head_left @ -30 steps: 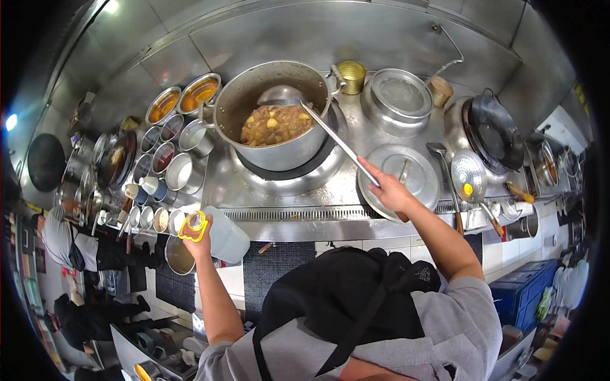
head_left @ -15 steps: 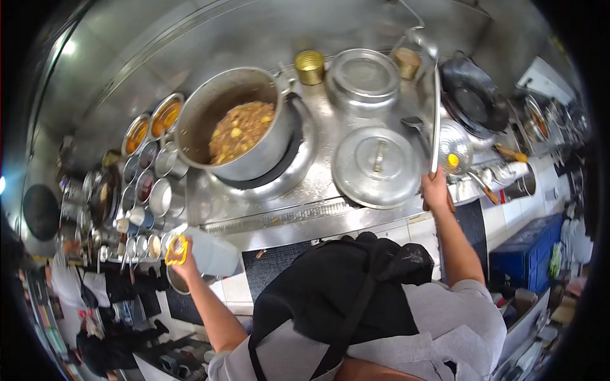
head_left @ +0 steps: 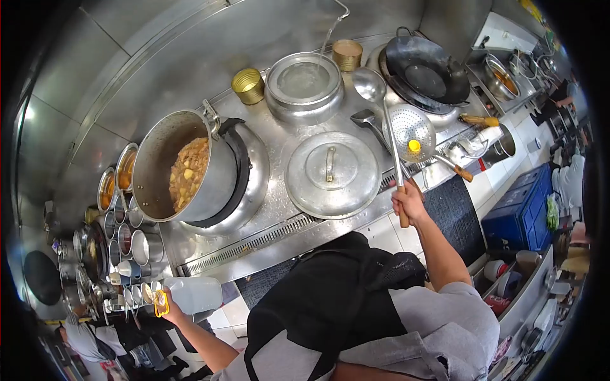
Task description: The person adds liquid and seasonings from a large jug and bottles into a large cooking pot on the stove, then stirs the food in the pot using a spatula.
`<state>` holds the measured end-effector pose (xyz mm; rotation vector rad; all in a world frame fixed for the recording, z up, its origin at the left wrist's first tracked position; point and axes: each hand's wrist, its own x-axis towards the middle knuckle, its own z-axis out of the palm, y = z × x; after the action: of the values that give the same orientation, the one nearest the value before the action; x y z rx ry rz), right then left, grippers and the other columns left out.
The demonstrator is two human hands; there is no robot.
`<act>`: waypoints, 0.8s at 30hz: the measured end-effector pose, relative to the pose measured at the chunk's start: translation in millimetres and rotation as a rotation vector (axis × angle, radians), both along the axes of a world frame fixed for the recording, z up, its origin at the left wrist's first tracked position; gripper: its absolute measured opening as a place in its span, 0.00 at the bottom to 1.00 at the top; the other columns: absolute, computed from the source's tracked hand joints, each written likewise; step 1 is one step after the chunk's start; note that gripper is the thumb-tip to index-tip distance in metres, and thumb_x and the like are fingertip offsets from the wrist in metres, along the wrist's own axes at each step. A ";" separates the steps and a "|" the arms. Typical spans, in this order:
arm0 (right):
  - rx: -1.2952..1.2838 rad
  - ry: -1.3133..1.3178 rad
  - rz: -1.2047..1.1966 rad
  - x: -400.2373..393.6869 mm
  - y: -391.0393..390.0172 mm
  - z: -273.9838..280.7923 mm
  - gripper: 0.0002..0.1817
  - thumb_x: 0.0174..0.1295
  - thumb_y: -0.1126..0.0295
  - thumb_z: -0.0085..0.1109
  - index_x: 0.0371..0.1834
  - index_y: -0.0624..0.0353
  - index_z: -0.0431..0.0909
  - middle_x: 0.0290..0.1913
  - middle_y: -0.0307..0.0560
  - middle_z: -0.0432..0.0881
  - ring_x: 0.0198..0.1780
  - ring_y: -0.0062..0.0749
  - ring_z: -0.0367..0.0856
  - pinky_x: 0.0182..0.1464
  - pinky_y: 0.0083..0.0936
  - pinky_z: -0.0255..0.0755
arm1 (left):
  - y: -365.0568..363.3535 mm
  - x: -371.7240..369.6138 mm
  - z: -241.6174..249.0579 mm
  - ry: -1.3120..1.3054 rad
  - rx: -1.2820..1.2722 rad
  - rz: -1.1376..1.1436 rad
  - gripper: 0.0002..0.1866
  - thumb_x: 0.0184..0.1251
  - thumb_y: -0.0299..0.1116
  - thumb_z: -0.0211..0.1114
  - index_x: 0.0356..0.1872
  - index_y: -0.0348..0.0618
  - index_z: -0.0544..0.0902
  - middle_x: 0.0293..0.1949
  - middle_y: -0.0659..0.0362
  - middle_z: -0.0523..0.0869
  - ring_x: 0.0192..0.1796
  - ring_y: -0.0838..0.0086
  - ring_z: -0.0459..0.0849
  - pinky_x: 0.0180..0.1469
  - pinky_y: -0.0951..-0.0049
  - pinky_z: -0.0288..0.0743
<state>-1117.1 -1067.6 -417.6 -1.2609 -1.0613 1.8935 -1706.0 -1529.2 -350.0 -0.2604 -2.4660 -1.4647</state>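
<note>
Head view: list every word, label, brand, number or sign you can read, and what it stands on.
No text can be read.
Black apron: pale marks, too blurred to read.
Red item, lower right: any print too small to read.
Pale container and ladle: no lettering visible.

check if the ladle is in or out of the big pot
Out: the right hand holds the ladle with its bowl in plain view near the wok, apart from the pot.
</note>
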 end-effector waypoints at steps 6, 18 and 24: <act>0.348 -0.188 0.101 -105.3 109.6 46.6 0.41 0.59 0.79 0.52 0.78 0.58 0.48 0.28 0.45 0.75 0.18 0.26 0.72 0.18 0.27 0.68 | -6.8 -14.3 -12.9 -0.030 -0.021 0.044 0.30 0.57 0.39 0.77 0.59 0.35 0.78 0.53 0.56 0.84 0.51 0.70 0.81 0.55 0.67 0.74; -0.624 0.795 0.150 -206.2 172.8 26.0 0.05 0.64 0.79 0.54 0.39 0.57 0.70 0.31 0.44 0.72 0.23 0.21 0.70 0.24 0.20 0.67 | -37.2 -34.3 -44.0 0.063 -0.205 0.139 0.29 0.54 0.49 0.77 0.46 0.31 0.83 0.44 0.48 0.87 0.47 0.58 0.85 0.52 0.60 0.76; -0.373 0.714 0.297 -167.8 140.3 52.8 0.18 0.68 0.77 0.52 0.59 0.53 0.66 0.35 0.48 0.73 0.25 0.19 0.68 0.22 0.17 0.64 | -20.0 -19.6 -30.6 0.136 -0.285 0.225 0.29 0.51 0.50 0.79 0.42 0.33 0.83 0.40 0.49 0.88 0.43 0.59 0.86 0.48 0.62 0.78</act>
<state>-1285.0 -927.4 -364.8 -0.5067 -0.5415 2.5687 -1725.6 -1549.2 -380.5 -0.1261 -2.4925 -0.9744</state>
